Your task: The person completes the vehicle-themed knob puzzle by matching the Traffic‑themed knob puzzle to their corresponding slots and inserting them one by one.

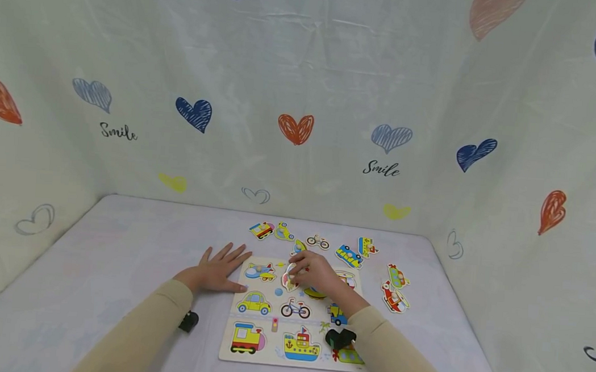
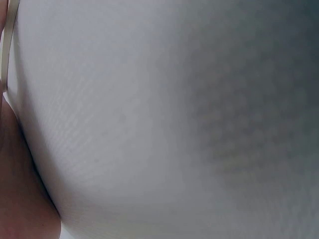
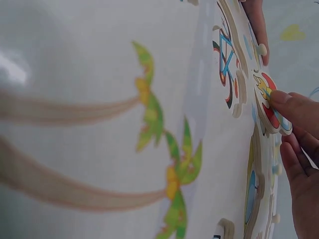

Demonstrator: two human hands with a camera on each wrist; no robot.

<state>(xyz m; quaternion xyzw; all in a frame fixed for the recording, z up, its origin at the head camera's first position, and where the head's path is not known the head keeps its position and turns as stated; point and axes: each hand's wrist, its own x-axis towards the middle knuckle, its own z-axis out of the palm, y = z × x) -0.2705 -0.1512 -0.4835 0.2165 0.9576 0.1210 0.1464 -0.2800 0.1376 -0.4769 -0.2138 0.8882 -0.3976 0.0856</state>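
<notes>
My right hand (image 1: 314, 271) is over the upper middle of a wooden vehicle puzzle board (image 1: 275, 347). Between thumb and fingers it pinches a rocket puzzle piece (image 3: 269, 102) with red parts and yellow flames. The piece is tilted at the board surface; whether it sits in its recess I cannot tell. Spread fingers of my left hand (image 1: 217, 271) rest flat on the table, its thumb at the board's left edge. A blurred pale surface fills most of the left wrist view, with a strip of skin (image 2: 25, 189) at its left. An airplane (image 1: 260, 272) shows at the board's upper left.
Loose pieces lie beyond the board: a train (image 1: 261, 230), a car (image 1: 284, 231), a bicycle (image 1: 318, 242), a bus (image 1: 349, 256) and a ship (image 1: 367, 247). Right of it are a helicopter (image 1: 395, 298) and a green-yellow piece (image 1: 398, 276). A heart-printed curtain (image 1: 335, 171) stands behind.
</notes>
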